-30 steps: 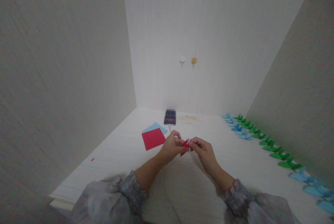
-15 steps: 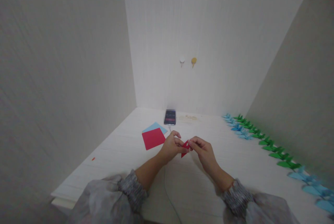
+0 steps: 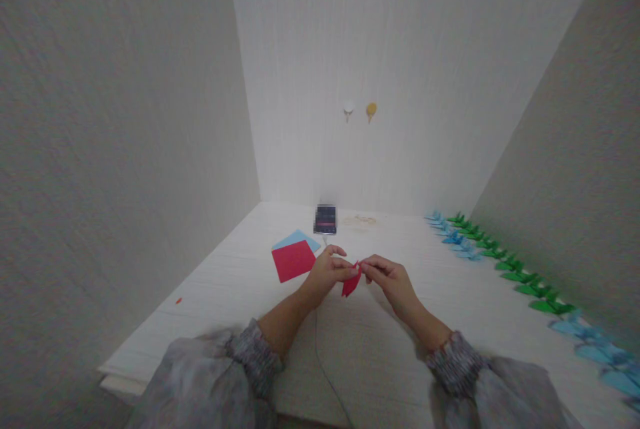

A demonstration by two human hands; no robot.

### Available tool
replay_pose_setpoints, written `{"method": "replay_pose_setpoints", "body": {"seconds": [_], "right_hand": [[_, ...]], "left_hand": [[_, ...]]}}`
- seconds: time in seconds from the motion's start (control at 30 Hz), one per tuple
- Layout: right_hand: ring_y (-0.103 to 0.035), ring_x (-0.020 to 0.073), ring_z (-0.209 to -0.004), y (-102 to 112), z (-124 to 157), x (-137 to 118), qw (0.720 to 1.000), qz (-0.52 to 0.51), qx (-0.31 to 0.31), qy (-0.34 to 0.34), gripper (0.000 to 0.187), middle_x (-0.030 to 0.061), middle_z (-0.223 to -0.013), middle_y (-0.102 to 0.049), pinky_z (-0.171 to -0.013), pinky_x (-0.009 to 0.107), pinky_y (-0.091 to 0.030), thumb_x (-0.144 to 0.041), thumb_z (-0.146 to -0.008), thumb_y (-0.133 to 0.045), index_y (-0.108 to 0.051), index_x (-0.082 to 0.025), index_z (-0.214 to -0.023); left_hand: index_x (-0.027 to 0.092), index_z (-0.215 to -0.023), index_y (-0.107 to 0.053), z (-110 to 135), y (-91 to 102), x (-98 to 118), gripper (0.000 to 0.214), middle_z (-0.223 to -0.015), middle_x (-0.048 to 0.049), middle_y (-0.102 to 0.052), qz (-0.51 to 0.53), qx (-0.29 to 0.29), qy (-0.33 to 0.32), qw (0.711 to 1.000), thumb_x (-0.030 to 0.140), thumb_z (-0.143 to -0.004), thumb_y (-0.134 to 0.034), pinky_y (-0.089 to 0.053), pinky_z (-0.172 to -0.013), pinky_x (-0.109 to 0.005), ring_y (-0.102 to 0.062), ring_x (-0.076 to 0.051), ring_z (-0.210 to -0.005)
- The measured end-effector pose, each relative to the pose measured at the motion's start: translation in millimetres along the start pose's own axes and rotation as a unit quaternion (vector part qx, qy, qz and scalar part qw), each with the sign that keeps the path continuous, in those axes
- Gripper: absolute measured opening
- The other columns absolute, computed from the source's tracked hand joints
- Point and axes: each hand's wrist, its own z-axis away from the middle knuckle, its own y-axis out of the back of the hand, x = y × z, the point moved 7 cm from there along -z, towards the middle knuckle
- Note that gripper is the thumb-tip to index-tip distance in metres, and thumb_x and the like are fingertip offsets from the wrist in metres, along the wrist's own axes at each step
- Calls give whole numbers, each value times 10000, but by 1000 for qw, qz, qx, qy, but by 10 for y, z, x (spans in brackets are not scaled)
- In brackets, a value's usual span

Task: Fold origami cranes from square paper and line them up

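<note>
A small folded piece of red origami paper (image 3: 351, 284) is held up between both hands above the white table. My left hand (image 3: 327, 274) pinches it from the left, thumb in front, and covers part of it. From the right, the thumb and fingertips of my right hand (image 3: 389, 277) are closed on its upper corner. Left of my left hand lies a flat red paper sheet (image 3: 294, 261), overlapping a light blue sheet (image 3: 299, 237).
A phone (image 3: 326, 220) leans at the back wall, its cable (image 3: 323, 365) running toward me. Green paper cranes (image 3: 517, 275) and blue paper cranes (image 3: 597, 352) line the right side. Two hooks, one white (image 3: 349, 109) and one yellow (image 3: 371, 109), are on the wall. An orange scrap (image 3: 179, 300) lies left.
The red folded paper has turned in my fingers; its lower part now hangs more steeply and shows a wider face. Both hands stay close together on it.
</note>
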Motion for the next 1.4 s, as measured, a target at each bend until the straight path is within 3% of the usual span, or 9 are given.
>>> {"method": "replay_pose_setpoints", "body": {"seconds": [0.27,0.43,0.67,0.9,1.1,1.4], "right_hand": [[-459,94,-521,10,-23,103,999,-33,-35,-22,108,-18,-589,-544,-524,226,-366,-266,-673,-570,-604,-164,-677],[-439,84,-498,12,-34,111,998,-2,-61,-16,61,-29,-559,-513,-493,213,-350,-220,-657,-574,-567,-160,-661],[-461,93,-532,1,23,-99,977,156,-107,97,45,-24,-577,-502,-524,215,-381,-122,-661,-525,-548,-160,-670],[-496,112,-612,-23,121,-277,926,272,-81,250,77,27,-701,-530,-566,232,-420,-142,-732,-485,-553,-175,-750],[-520,137,-699,-35,158,-315,887,337,-48,314,134,60,-765,-556,-614,252,-437,-142,-779,-457,-581,-187,-803],[-522,127,-685,-77,174,-342,871,361,-62,327,159,61,-799,-559,-595,237,-434,-154,-780,-462,-579,-191,-881]], "left_hand": [[166,-841,-346,13,1,-16,493,-651,-14,-618,7,-4,11,1000,188,-511,-712,-380,-514,-219,-542,-97,-515],[165,-846,-345,25,-20,-26,500,-643,-13,-616,-2,-13,23,1000,177,-505,-711,-373,-502,-215,-541,-98,-504],[159,-839,-344,33,-37,-63,500,-602,-9,-612,-19,-18,52,998,154,-498,-711,-361,-474,-202,-525,-89,-464],[162,-833,-349,33,-26,-54,490,-604,-2,-614,-3,-9,27,1000,177,-505,-712,-373,-490,-206,-529,-86,-473],[168,-823,-353,48,-28,9,479,-610,1,-617,11,9,5,1000,187,-508,-714,-382,-506,-212,-539,-93,-499],[164,-830,-366,81,-48,96,466,-614,0,-616,21,16,-24,999,185,-517,-710,-390,-531,-220,-545,-96,-508]]}}
